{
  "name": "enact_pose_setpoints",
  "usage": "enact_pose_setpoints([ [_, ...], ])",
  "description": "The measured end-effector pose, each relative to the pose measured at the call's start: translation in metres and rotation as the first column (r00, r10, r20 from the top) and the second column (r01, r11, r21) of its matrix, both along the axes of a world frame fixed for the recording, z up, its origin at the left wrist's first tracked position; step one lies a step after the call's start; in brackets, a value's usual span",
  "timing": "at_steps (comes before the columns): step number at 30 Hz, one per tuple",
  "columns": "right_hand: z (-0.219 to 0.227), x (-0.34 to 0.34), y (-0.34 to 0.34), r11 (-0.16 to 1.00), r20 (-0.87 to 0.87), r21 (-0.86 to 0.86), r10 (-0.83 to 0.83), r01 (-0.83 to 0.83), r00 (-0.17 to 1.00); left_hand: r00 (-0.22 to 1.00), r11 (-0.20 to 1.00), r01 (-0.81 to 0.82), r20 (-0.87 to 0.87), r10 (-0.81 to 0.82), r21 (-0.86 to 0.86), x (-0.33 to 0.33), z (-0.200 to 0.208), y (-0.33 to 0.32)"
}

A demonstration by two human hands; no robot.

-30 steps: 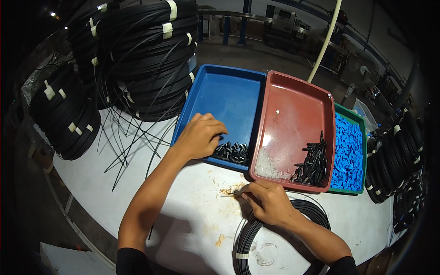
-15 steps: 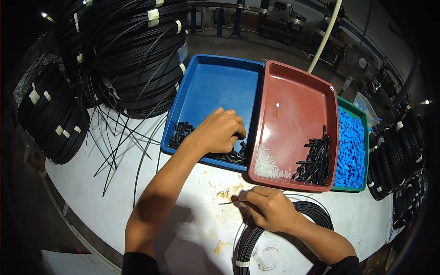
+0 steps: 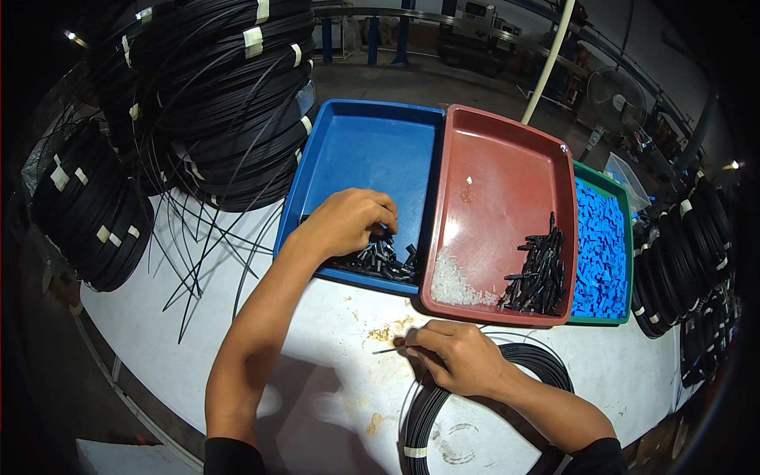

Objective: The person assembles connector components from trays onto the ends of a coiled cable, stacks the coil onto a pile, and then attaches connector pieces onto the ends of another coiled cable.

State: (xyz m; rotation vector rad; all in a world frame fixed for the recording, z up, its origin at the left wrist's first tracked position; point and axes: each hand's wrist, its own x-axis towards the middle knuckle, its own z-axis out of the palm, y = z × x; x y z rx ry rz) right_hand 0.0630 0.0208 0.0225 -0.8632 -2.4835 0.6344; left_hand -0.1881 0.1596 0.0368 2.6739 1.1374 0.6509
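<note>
Your left hand [image 3: 352, 218] curls over stubby, glossy black pieces [image 3: 376, 265] at the near side of the smooth blue tray [image 3: 380, 150]; whether it pinches one cannot be told. Nearer, rightward, your right hand [image 3: 455, 356] pinches a thin black cable [image 3: 385, 351] pointing left. Farther right, a round, tape-bound coil [image 3: 546, 366] lies on the white table [image 3: 182, 368].

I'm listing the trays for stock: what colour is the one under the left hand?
Blue; the tray shows best in the head view.
</note>
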Motion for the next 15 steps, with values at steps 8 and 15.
enact_pose_setpoints([
  [8,-0.004,0.0,0.0,1.0,-0.013,-0.021,0.002,-0.002,1.0,0.976,0.981,0.055,-0.215,-0.014,0.185,0.011,-0.004,0.002],
  [15,-0.004,0.004,-0.002,0.998,-0.063,0.065,-0.011,0.015,0.998,0.997,0.988,-0.035,-0.067,0.046,0.15,0.007,0.002,-0.009],
])
